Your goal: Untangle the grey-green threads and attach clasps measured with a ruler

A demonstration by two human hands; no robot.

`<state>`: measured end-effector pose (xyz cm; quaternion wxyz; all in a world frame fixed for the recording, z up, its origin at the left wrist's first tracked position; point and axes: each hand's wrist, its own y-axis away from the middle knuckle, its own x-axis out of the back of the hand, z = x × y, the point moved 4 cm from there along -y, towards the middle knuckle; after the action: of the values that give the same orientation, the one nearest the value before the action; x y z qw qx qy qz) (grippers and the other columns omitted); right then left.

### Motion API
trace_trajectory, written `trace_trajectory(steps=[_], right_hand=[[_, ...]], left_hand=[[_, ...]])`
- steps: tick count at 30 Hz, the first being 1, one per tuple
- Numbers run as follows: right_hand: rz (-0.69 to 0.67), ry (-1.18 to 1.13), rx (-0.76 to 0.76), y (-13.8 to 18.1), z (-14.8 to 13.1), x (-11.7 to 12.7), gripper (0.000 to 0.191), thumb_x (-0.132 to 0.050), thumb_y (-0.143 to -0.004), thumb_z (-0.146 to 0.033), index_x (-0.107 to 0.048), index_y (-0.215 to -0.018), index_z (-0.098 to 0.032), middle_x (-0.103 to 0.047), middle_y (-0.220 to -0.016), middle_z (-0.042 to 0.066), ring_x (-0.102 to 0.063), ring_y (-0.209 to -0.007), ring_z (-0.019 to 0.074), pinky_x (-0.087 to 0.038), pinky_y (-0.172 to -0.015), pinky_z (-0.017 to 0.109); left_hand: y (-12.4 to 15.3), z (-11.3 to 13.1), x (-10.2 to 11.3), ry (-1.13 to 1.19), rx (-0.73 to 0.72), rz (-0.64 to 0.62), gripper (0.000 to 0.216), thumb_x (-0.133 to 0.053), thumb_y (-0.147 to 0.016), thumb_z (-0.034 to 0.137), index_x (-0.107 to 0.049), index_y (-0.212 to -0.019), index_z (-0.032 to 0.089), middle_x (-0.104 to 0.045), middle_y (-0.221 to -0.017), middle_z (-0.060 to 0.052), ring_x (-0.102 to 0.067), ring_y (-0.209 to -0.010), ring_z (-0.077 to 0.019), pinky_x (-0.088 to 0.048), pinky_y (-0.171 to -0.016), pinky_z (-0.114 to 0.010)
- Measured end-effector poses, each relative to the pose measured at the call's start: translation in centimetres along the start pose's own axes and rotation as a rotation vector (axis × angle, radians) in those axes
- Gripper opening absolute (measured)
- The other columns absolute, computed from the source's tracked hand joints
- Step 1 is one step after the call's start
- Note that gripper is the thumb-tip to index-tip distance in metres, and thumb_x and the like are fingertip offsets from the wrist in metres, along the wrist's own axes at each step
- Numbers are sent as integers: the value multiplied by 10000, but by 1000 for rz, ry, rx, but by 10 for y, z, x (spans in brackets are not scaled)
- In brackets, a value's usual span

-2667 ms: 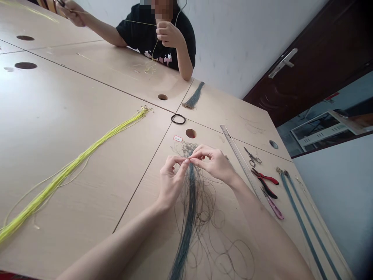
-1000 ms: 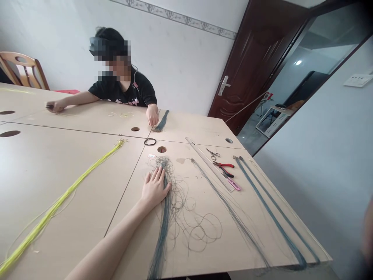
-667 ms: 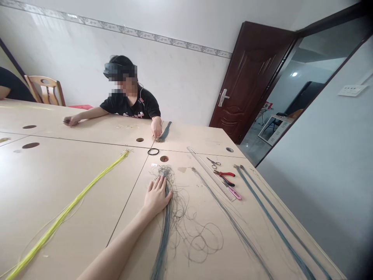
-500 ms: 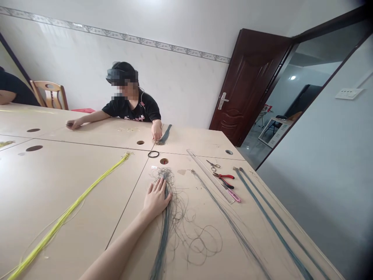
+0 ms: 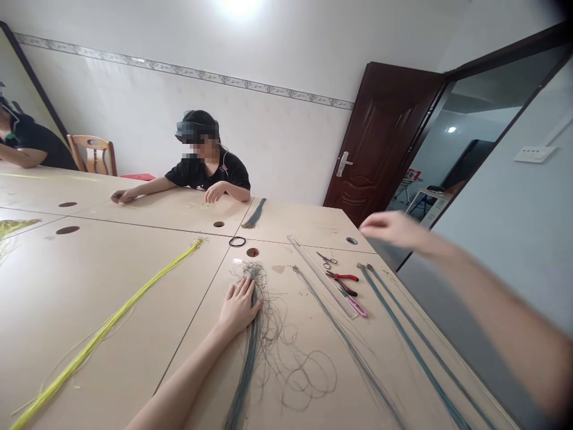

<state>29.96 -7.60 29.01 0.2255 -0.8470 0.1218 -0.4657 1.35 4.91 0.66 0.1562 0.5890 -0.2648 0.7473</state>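
Well left of the clear ruler (image 5: 319, 278), a yellow cord bundle (image 5: 120, 313) is laid diagonally. Nearer the ruler, on the same side, the left hand (image 5: 239, 304) is laid flat, fingers extended and unclenched, across the upper part of a tangled blue-grey cord bundle (image 5: 249, 364). Just right of the ruler, red-and-black pliers (image 5: 344, 277) are placed. Farther right, the right hand (image 5: 394, 230) is raised, blurred; its grip cannot be determined.

Left grip (image 5: 239, 306) atop cords (image 5: 246, 370) (blue-grey)
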Motion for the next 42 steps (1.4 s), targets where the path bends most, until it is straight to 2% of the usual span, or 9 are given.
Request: trace_trajectory(steps=[2, 3, 7, 11, 15, 20, 26, 34, 42], right_hand=[[-287, 83, -241, -2, 25, -60, 169, -650, -744, -294, -673, -660, -149, -643, -637, 22, -564, -555, 106, -423, -525, 218], [-350, 98, -321, -2, 34, -89, 187, -645, -754, -306, -667, -684, -134, -642, -654, 23, -560, -560, 116, -431, -527, 229], [-412, 100, -339, -4, 49, -173, 239, -547, -861, -354, -632, -864, -130, -632, -809, 18, -577, -655, 111, -486, -588, 236], [-443, 104, -361, -11, 73, -215, 260, -503, -889, -374, -618, -922, -143, -620, -929, 19, -589, -756, 134, -505, -646, 254], [-459, 106, -388, -17, 108, -241, 222, -558, -854, -325, -627, -846, -114, -636, -783, 18, -582, -663, 112, -479, -620, 252], [-421, 106, -386, -17, 131, -257, 118, -596, -744, -186, -686, -767, -113, -695, -779, 75, -618, -720, 149, -428, -638, 223], [-304, 159, -312, -11, 121, -241, 231, -467, -802, -188, -689, -836, -132, -688, -886, 105, -606, -825, 190, -425, -730, 260], [-360, 243, -75, 54, 90, -218, 353, -367, -832, -76, -678, -973, -166, -573, -1064, 110, -532, -1018, 185, -386, -924, 295], [-363, 386, -66, 78, 106, -222, 404, -352, -823, -43, -655, -1047, -186, -521, -1151, 120, -485, -1109, 218, -378, -969, 391]], left_hand=[[0, 0, 2, 10, 2, -3, 554, -335, -897, 422, -384, -1363, 125, -308, -1448, -113, -234, -1358, -242, -188, -1107, -446], [1, 1, 2, 15, 4, -4, 550, -338, -897, 419, -388, -1360, 128, -308, -1448, -111, -238, -1357, -239, -192, -1106, -444], [2, 1, 5, 26, 14, -6, 548, -354, -894, 405, -387, -1361, 120, -321, -1442, -107, -258, -1350, -233, -207, -1106, -432], [1, 1, 4, 32, 16, -8, 546, -362, -893, 409, -384, -1365, 137, -300, -1452, -102, -248, -1354, -235, -209, -1106, -434], [0, 0, 1, 41, 16, -12, 544, -373, -891, 407, -378, -1370, 149, -295, -1456, -97, -246, -1354, -240, -210, -1102, -445], [-1, 1, 2, 47, 16, -18, 544, -374, -891, 401, -376, -1370, 142, -303, -1453, -98, -238, -1356, -244, -209, -1099, -457], [0, 3, 5, 53, 9, -33, 548, -368, -896, 405, -371, -1371, 131, -296, -1456, -99, -230, -1360, -238, -195, -1108, -452], [1, 4, 6, 44, -7, -34, 540, -391, -893, 385, -378, -1366, 125, -301, -1453, -106, -238, -1357, -240, -194, -1113, -449], [0, 2, 5, 26, -5, -55, 550, -376, -901, 399, -365, -1374, 119, -290, -1457, -105, -234, -1359, -236, -185, -1120, -438]])
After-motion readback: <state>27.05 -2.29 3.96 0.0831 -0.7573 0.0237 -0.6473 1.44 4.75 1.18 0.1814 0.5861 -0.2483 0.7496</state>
